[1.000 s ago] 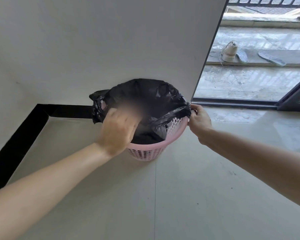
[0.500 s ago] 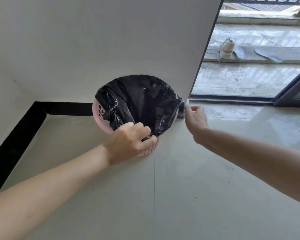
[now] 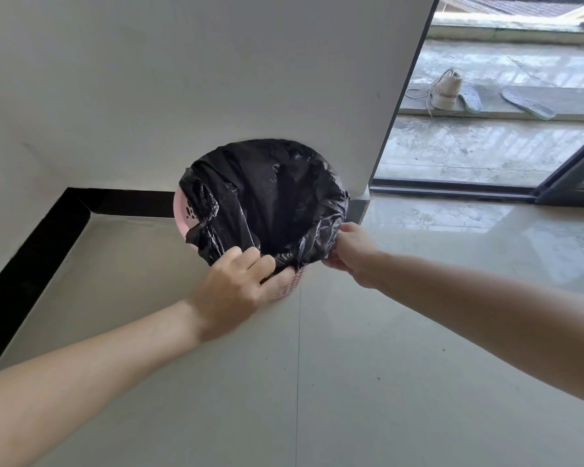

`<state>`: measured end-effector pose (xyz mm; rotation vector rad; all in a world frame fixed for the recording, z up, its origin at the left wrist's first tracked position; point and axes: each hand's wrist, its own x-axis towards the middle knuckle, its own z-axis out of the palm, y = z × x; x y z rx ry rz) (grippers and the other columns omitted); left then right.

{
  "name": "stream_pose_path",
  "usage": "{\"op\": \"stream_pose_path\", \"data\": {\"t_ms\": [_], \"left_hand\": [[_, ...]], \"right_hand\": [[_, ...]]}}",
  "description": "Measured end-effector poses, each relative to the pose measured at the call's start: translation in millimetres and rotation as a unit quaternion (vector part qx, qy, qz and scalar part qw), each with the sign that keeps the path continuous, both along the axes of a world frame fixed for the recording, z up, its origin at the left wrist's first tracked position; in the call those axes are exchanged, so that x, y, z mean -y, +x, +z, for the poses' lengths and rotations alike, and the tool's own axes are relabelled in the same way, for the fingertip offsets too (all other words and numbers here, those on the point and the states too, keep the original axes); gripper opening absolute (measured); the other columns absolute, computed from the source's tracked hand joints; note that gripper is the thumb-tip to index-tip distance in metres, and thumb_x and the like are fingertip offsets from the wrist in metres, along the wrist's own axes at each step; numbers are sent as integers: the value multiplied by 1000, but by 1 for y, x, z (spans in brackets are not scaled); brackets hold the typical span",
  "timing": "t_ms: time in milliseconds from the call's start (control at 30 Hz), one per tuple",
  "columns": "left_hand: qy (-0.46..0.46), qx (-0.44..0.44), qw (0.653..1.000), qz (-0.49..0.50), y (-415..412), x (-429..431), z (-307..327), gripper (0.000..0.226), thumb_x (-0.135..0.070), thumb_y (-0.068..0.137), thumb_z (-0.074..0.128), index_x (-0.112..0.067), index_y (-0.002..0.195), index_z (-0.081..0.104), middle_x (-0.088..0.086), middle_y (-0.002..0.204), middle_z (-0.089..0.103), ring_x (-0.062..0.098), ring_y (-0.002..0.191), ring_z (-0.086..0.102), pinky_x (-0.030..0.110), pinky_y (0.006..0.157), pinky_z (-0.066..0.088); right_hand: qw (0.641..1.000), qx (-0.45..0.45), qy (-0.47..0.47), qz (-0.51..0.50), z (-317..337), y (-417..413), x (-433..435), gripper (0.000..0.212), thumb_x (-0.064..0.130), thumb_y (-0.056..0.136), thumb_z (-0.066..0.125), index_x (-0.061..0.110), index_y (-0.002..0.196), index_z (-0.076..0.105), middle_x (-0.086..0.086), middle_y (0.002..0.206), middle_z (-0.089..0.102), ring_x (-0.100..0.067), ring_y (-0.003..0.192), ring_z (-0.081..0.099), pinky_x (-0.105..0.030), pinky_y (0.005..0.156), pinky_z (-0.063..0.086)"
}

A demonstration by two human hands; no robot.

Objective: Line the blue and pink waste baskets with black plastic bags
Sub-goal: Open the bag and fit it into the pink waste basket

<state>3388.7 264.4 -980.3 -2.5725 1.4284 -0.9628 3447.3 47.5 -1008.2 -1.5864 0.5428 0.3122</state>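
A pink perforated waste basket (image 3: 184, 215) stands on the pale floor against the white wall, tipped toward me. A black plastic bag (image 3: 270, 193) is spread open inside it and folded over most of the rim; the left rim still shows pink. My left hand (image 3: 240, 284) grips the bag's edge at the near rim, fingers curled over it. My right hand (image 3: 353, 252) pinches the bag's edge at the near right rim. No blue basket is in view.
A black skirting strip (image 3: 41, 244) runs along the wall's foot at left. A sliding door track (image 3: 452, 188) at right opens onto a balcony with a white shoe (image 3: 447, 91) and insoles.
The bag has been pulled wider over the rim. My left hand moved from inside the bag to the near rim; my right hand slid down from the right rim toward the near side.
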Motion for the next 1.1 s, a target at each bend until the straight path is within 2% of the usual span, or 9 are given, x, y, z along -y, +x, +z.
{"op": "stream_pose_path", "data": {"t_ms": [167, 333, 400, 500, 567, 633, 700, 867, 1100], "left_hand": [[-122, -148, 981, 37, -1, -3, 2, 31, -32, 95, 55, -9, 110, 69, 6, 83, 61, 25, 71, 54, 38, 62, 46], [-373, -185, 881, 225, 25, -7, 17, 26, -37, 89, 60, -16, 105, 57, 0, 97, 50, 22, 91, 50, 37, 83, 43], [-361, -184, 860, 311, 39, -15, 15, 41, -39, 81, 69, -13, 109, 54, 10, 109, 48, 30, 103, 46, 40, 91, 38], [-356, -240, 811, 397, 51, -28, 5, 51, -37, 78, 73, -6, 113, 52, 19, 119, 44, 37, 113, 41, 42, 97, 33], [-417, -262, 771, 405, 54, -34, 2, 42, -32, 84, 67, -5, 113, 51, 21, 121, 43, 36, 114, 40, 34, 96, 32], [-474, -267, 745, 386, 54, -38, 3, 34, -26, 89, 62, -6, 113, 50, 17, 122, 40, 20, 103, 45, 14, 85, 31], [-501, -276, 731, 373, 51, -40, 3, 28, -16, 89, 60, -8, 114, 49, 12, 122, 36, 2, 88, 43, 2, 74, 28], [-500, -328, 702, 386, 44, -42, -7, 26, -8, 90, 51, -9, 116, 48, 15, 125, 37, 22, 98, 48, 21, 83, 39], [-553, -367, 625, 410, 45, -28, -10, 29, -10, 94, 38, -9, 123, 37, 17, 122, 44, 19, 73, 46, 43, 83, 46]], "right_hand": [[995, 14, -89, -35, 7, 15, 9, 19, 21, 102, 42, 15, 113, 57, -7, 94, 66, -15, 70, 61, -26, 54, 46], [966, 120, -182, -139, 18, 7, 5, 31, 48, 97, 36, 21, 110, 43, 4, 93, 54, -16, 85, 55, -36, 75, 43], [908, 290, -300, -23, 26, -10, -3, 26, 53, 93, 43, 29, 102, 45, 7, 92, 50, -6, 79, 51, -32, 74, 42], [685, 529, -441, 239, 35, -26, -13, 28, 49, 94, 54, 24, 105, 60, 2, 92, 53, -15, 79, 49, -33, 70, 40], [558, 578, -480, 353, 32, -30, -18, 27, 40, 97, 55, 19, 110, 66, -2, 90, 56, -21, 80, 52, -36, 68, 41], [539, 585, -480, 370, 30, -33, -24, 20, 29, 99, 54, 16, 106, 69, -4, 90, 59, -23, 80, 55, -37, 66, 45], [576, 576, -455, 360, 29, -34, -28, 18, 27, 99, 54, 14, 102, 67, -7, 99, 58, -24, 81, 56, -39, 66, 48], [655, 518, -441, 330, 37, -33, -35, 23, 30, 100, 51, 20, 117, 63, 0, 103, 61, -21, 89, 58, -41, 57, 53], [386, 604, -532, 450, 21, -41, -22, 15, 4, 96, 53, 11, 98, 66, -4, 86, 57, -20, 71, 50, -33, 53, 41]]}}
